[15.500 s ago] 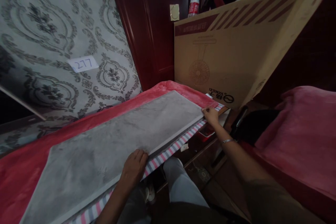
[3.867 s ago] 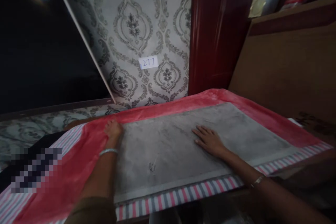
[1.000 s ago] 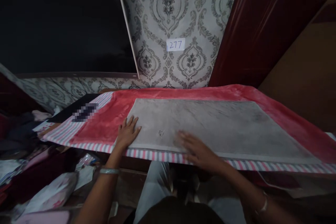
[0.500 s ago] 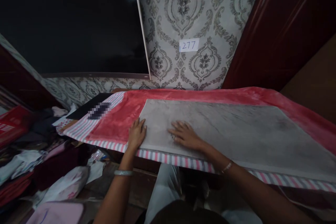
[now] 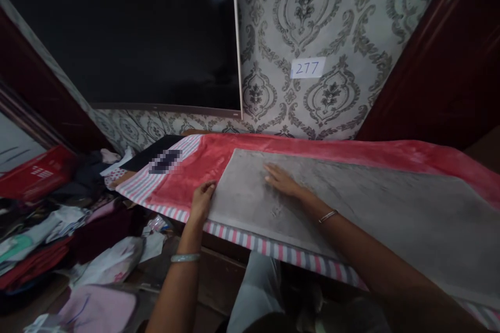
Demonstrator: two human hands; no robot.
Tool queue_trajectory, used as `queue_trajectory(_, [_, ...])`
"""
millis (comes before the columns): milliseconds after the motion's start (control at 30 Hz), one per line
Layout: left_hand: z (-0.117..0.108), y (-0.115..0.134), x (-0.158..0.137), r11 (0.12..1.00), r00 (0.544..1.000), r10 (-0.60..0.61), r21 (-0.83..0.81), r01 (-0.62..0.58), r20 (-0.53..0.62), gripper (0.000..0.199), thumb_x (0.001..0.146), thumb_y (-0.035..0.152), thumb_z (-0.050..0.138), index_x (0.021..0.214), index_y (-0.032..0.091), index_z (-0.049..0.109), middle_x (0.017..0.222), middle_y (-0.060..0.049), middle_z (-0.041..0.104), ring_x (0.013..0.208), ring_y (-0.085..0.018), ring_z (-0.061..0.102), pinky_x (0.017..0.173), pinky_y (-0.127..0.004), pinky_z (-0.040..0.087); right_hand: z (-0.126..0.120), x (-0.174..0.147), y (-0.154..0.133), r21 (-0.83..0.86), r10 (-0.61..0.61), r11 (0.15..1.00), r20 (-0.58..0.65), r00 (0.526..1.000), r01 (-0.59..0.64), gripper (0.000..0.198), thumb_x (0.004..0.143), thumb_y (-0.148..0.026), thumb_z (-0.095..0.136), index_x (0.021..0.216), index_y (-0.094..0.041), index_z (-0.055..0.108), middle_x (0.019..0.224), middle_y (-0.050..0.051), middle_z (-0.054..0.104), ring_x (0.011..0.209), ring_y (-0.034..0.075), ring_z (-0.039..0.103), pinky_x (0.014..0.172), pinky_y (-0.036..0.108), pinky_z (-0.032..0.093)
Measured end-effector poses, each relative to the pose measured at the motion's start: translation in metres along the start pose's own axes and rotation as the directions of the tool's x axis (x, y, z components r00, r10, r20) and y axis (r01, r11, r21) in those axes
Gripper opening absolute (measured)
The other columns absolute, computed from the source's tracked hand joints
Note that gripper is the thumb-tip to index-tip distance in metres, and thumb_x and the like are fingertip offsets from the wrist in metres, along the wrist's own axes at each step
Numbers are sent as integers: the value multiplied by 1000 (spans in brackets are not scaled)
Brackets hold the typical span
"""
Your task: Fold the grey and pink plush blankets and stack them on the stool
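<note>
A long grey plush cloth (image 5: 250, 192) lies flat over a red plush cloth (image 5: 183, 182), with faint creases and smears in its nap. My right hand (image 5: 283, 181) rests on the grey cloth's left part, palm down with the fingers stretched out. At the grey cloth's left edge is my left hand (image 5: 201, 202), its fingers curled in and bunched together. Whether any cloth is pinched between them is hidden. Beneath both cloths, a striped pink, grey and white cloth (image 5: 269, 247) shows along the front edge.
A blurred-out dark object (image 5: 166, 161) lies on the striped cloth at left. A large television (image 5: 156, 36) hangs above, beside a paper marked 277 (image 5: 308, 68). Clothes (image 5: 113, 265), a red box (image 5: 39, 171) and a pink flat item (image 5: 97, 307) crowd the lower left.
My right hand has slid away from me across the grey cloth. The left hand's fingers, earlier spread at the cloth's edge, have curled in. The camera view has turned left.
</note>
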State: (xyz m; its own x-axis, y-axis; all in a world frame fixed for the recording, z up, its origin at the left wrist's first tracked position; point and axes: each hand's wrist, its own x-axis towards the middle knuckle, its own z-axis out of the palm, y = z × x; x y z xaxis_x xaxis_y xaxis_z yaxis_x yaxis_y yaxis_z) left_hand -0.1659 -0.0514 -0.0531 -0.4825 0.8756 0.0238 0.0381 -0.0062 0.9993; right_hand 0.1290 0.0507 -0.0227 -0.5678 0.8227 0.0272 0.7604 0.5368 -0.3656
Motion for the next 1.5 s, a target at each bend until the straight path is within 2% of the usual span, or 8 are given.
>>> queue_trajectory(167, [-10, 8, 4, 996, 977, -77, 67, 65, 197, 64, 56, 49, 79, 109, 13, 68, 76, 0, 65, 69, -16, 60, 64, -28, 45, 31, -20, -48, -93, -213, 970, 134, 968, 227, 64, 99, -61, 38, 156, -33, 32, 166, 8, 16, 153, 35, 11, 120, 63, 13])
queue_trajectory(400, [-12, 1, 5, 991, 957, 39, 111, -74, 289, 69, 65, 50, 75, 122, 12, 64, 69, 4, 54, 64, -13, 52, 60, -25, 40, 49, -83, -116, 250, -657, 750, 170, 735, 612, 63, 95, -63, 48, 152, -36, 42, 162, 0, 32, 152, 26, 21, 124, 47, 18])
queue_trajectory(500, [-12, -2, 8, 988, 955, 77, 109, -112, 285, 65, 66, 47, 75, 119, 12, 66, 67, 5, 53, 63, -12, 51, 60, -24, 39, 30, -67, -104, 327, -584, 782, 89, 807, 530, 62, 100, -55, 41, 156, -29, 35, 160, 0, 37, 147, 18, 33, 123, 34, 26])
queue_trajectory(667, [-10, -4, 12, 985, 953, 89, 118, -127, 288, 64, 65, 48, 74, 117, 12, 66, 65, 5, 51, 60, -12, 49, 58, -24, 37, 5, -6, -70, 63, -99, 993, 51, 994, 95, 63, 102, -38, 40, 157, -10, 29, 164, 16, 20, 153, 27, 15, 124, 45, 18])
queue_trajectory(1033, [-12, -11, 13, 975, 949, 147, 124, -187, 278, 68, 69, 52, 70, 125, 15, 62, 69, 3, 54, 63, -14, 51, 60, -27, 41, 69, -56, -141, 269, -584, 792, 70, 809, 548, 63, 99, -57, 41, 156, -31, 34, 163, 1, 25, 150, 20, 25, 124, 38, 23])
queue_trajectory(1267, [-21, -5, 21, 935, 951, 99, 298, -190, 294, 63, 76, 46, 64, 127, 9, 62, 72, -1, 62, 68, -20, 61, 67, -34, 50, 7, -14, -20, -18, -83, 997, -97, 992, 81, 65, 98, -43, 40, 154, -10, 37, 161, 18, 29, 151, 29, 24, 122, 52, 23])
queue_trajectory(1367, [-9, 14, 25, 784, 958, 198, 554, -281, 205, 55, 81, 37, 60, 131, 12, 61, 100, -12, 71, 96, -28, 67, 88, -44, 52, -4, -26, 34, -137, 174, 972, -121, 977, -190, 64, 98, -45, 39, 155, -15, 36, 162, 17, 27, 150, 34, 23, 119, 57, 27])
queue_trajectory(1500, [60, 44, 30, 541, 832, 380, 633, -554, 404, 55, 90, 34, 53, 143, 18, 52, 145, -15, 56, 139, -29, 46, 115, -45, 35, -1, -49, 57, -200, 309, 922, -135, 942, -331, 64, 99, -51, 35, 156, -23, 35, 164, 14, 25, 151, 36, 20, 117, 62, 24])
